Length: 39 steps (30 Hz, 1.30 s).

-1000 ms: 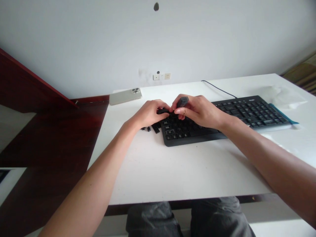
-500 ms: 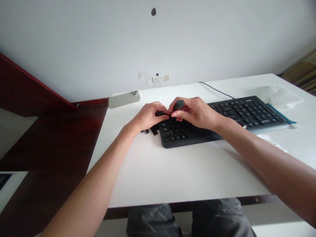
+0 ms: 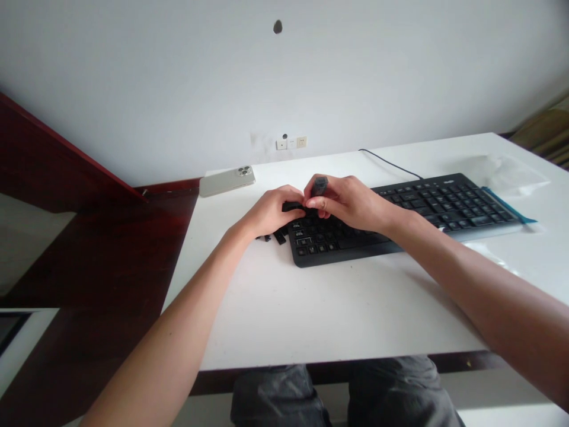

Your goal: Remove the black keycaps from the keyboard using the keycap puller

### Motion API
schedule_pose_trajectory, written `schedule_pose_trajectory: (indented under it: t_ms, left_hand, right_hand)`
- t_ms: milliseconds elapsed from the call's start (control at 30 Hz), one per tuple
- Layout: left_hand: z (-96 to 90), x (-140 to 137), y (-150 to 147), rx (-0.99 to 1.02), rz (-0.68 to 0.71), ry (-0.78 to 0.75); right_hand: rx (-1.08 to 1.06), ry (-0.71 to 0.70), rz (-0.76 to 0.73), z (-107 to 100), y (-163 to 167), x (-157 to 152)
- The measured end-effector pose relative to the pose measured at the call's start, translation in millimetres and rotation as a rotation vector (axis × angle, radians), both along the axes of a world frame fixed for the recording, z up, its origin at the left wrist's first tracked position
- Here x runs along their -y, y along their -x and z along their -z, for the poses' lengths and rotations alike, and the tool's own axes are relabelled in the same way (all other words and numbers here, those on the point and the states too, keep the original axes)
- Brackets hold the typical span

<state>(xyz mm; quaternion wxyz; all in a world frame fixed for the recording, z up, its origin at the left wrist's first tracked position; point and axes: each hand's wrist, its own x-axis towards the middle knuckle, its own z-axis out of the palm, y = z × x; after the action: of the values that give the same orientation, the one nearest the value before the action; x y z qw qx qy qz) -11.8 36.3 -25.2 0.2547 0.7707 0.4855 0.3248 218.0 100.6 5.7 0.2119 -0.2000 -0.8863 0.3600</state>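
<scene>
A black keyboard (image 3: 429, 204) lies on the white table. At its lower left corner several keys are off, showing bare key sockets (image 3: 306, 251). My left hand (image 3: 271, 210) is closed around the keyboard's upper left end, thumb over the keys and index finger along the back edge. My right hand (image 3: 347, 201) rests over the left part of the keyboard, gripping a short dark-handled tool (image 3: 319, 185) whose top end points up; its working tip is hidden by the fingers. Fingertips of both hands nearly meet. Loose black keycaps (image 3: 280, 236) lie beside the keyboard, partly under my left hand.
A phone (image 3: 226, 181) lies face down at the table's back left corner. The keyboard's cable (image 3: 391, 163) runs to the back edge. On the right are a clear plastic bag (image 3: 502, 172) and a blue strip (image 3: 509, 206). Wall sockets (image 3: 291, 143) sit behind the table.
The tool's top end has tipped slightly to the left in my right hand. Both hands otherwise stay in place; the whole view has shifted a little.
</scene>
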Motion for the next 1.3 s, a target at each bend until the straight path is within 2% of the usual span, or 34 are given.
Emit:
schedule_pose_trajectory:
  t_ms: [200, 333, 467, 700, 867, 1100, 1300]
  left_hand:
    - [-4.5, 3, -4, -0.085, -0.019, 0.013]
    - [-5.8, 4, -4, -0.111, -0.047, -0.022]
    - [-9.2, 6, -6, -0.204, -0.076, -0.079]
    - [-19.0, 12, -16, -0.34, -0.147, -0.109]
    - [-22.9, 16, -24, -0.431, -0.196, -0.079]
    - [-23.5, 16, -25, -0.508, -0.155, -0.091]
    - [-24.8, 14, -16, -0.421, -0.099, -0.062]
  right_hand:
    - [-0.051, 0.02, 0.044, 2, -2, 0]
    - [-0.223, 0.029, 0.212, -7, -8, -1]
    - [-0.252, -0.024, 0.335, -11, -13, -7]
    - [-0.187, -0.056, 0.281, -1, -7, -5]
    - [-0.21, 0.011, 0.206, 3, -2, 0]
    - [-0.233, 0.044, 0.128, 11, -1, -5]
    - [-0.247, 0.07, 0.167, 12, -2, -8]
